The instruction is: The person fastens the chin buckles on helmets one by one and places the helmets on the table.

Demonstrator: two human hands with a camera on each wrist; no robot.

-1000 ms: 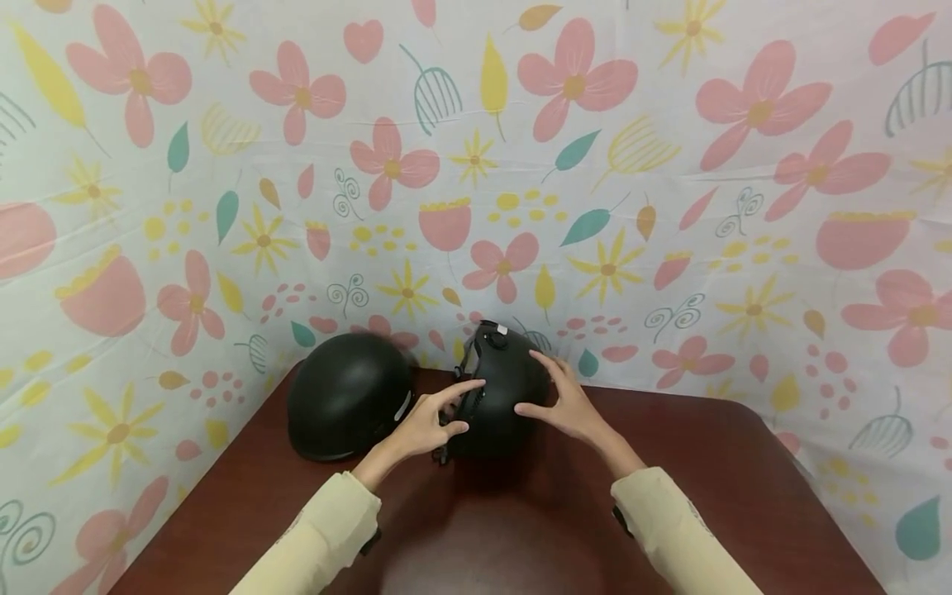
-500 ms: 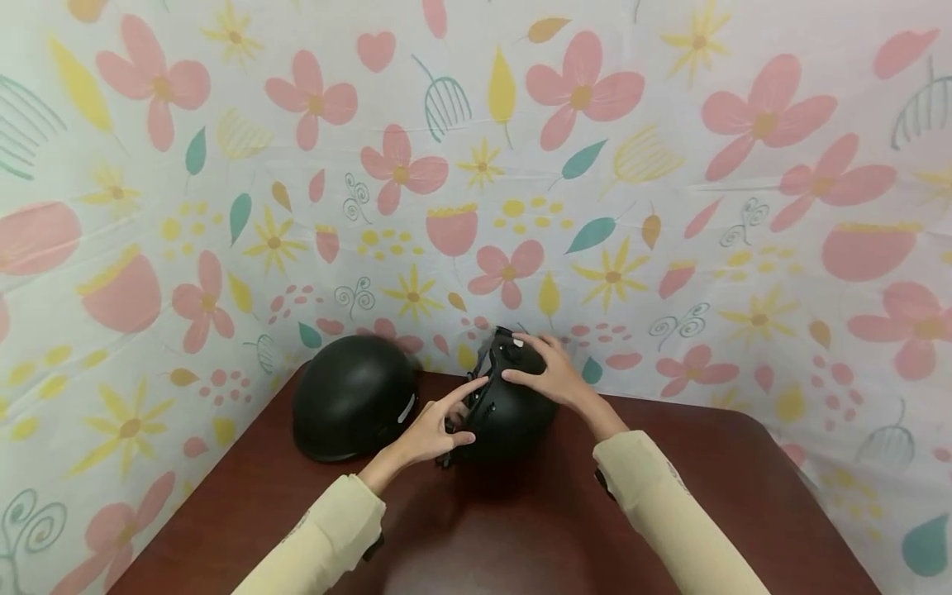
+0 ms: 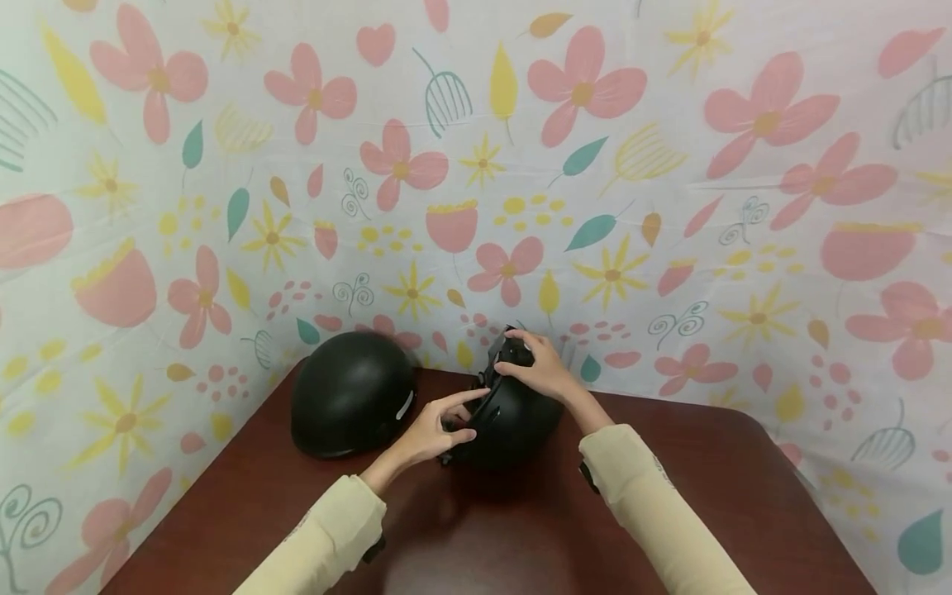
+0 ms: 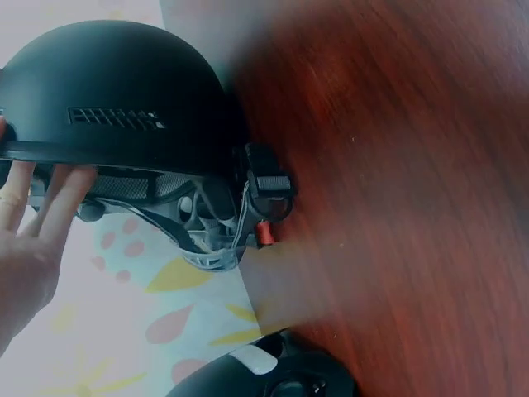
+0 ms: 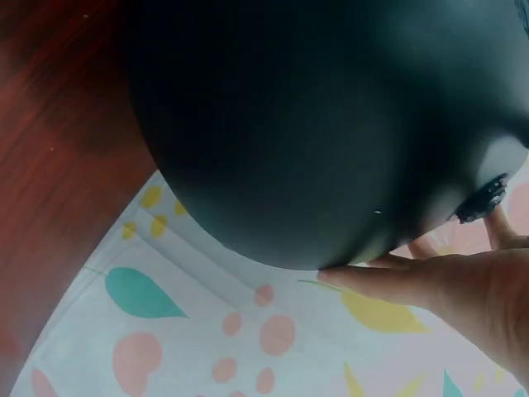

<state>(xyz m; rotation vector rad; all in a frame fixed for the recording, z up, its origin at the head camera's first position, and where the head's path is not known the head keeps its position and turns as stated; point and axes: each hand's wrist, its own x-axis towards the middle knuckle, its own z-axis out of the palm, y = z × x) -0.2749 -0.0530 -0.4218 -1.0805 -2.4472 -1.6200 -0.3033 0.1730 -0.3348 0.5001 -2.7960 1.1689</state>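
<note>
On the left, the spare helmet (image 3: 353,395) sits dome up on the brown table (image 3: 669,496), touched by neither hand. A pale strip (image 3: 405,405) marks its right side, near the edge. Just right of it comes the left hand (image 3: 427,430), which pinches the lower, nearer stretch of the held helmet's rim — fingers hooked inside the opening, thumb towards the outer shell.

The held helmet (image 3: 521,421) is tipped over, its opening turned left towards the spare helmet and its crown to the right. The line of its rim climbs from lower left to upper right, so the two hands hold it at different heights. Straps (image 4: 245,207) and a red tab (image 4: 264,233) show below the rim in the left wrist view. Whether the shell bears on the table, I cannot tell. Farther right, the right hand (image 3: 546,368) grips the upper, far end, thumb and forefinger curled around a dark fitting.

No brand or lettering can be read — small dark marks on the sleeves (image 3: 632,479) are too fine to make out.
</note>
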